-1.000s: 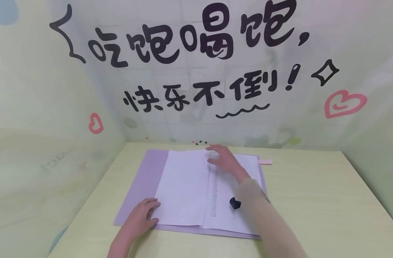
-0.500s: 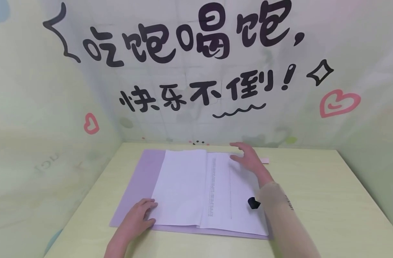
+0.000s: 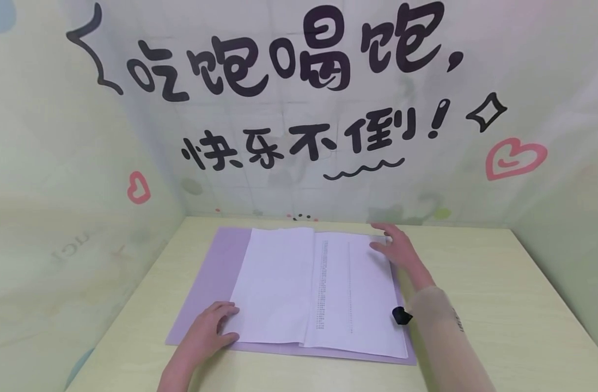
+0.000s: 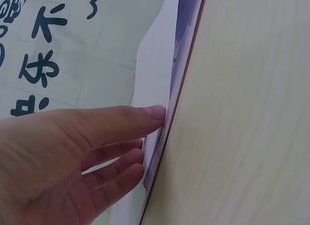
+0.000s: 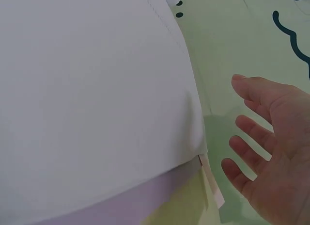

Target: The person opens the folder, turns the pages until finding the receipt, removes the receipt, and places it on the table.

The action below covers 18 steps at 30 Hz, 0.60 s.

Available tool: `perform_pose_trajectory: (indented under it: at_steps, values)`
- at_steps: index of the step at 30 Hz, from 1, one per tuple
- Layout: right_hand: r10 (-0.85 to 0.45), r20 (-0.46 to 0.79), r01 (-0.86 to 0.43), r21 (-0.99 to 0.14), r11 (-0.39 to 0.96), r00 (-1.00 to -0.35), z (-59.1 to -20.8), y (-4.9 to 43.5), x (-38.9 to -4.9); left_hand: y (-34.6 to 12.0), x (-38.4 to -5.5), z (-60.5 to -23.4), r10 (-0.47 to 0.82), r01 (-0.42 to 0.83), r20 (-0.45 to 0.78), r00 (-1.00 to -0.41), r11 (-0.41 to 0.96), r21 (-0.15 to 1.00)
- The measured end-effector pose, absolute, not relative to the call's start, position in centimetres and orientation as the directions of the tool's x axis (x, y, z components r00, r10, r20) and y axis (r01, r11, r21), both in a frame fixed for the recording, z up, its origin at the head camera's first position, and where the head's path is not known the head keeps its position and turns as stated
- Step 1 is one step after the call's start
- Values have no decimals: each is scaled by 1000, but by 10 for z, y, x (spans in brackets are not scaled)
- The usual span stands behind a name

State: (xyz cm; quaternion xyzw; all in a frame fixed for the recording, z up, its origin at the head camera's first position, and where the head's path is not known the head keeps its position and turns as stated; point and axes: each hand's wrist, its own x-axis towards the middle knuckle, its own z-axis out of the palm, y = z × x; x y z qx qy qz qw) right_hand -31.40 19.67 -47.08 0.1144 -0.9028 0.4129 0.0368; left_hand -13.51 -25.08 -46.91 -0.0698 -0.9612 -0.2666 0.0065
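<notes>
An open purple folder (image 3: 218, 272) lies on the table with white sheets in it. The left page (image 3: 274, 286) looks blank, while columns of small print run down the right page (image 3: 372, 294). My left hand (image 3: 206, 332) rests at the lower left of the left page; its thumb (image 4: 155, 113) touches the page's bottom edge in the left wrist view. At the far right corner of the right page is my right hand (image 3: 397, 250), fingers spread and loosely bent. In the right wrist view this hand (image 5: 276, 142) holds nothing and is apart from the paper (image 5: 97, 99).
A pink tab (image 5: 213, 181) sticks out past the folder's corner. The pale wooden table (image 3: 500, 305) extends to the right. A printed backdrop (image 3: 289, 190) stands behind and at both sides. A black object (image 3: 402, 316) sits by the right sleeve (image 3: 441, 326).
My right hand has moved rightward across the right page, from the centre fold to the far right corner, uncovering the print. The left hand has stayed in place on the left page.
</notes>
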Motion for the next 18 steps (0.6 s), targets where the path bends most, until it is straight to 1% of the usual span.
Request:
perform_pose_trajectory:
  at_steps: [4, 7, 12, 18]
  values:
    - [-162, 124, -201, -730, 653, -979, -474, 204, -310, -251, -135, -470, 132, 138, 47, -990, 846, 515]
    - [-168, 88, -177, -745, 643, -982, -475, 208, -306, -251, -135, -470, 132, 137, 46, -990, 848, 512]
    - [-195, 81, -188, -756, 627, -978, -480, 215, -303, -251, -135, -469, 131, 137, 48, -990, 852, 506]
    - [-229, 78, -216, -705, 676, -970, -485, 224, -303, -251, -136, -471, 141, 156, 68, -988, 855, 495]
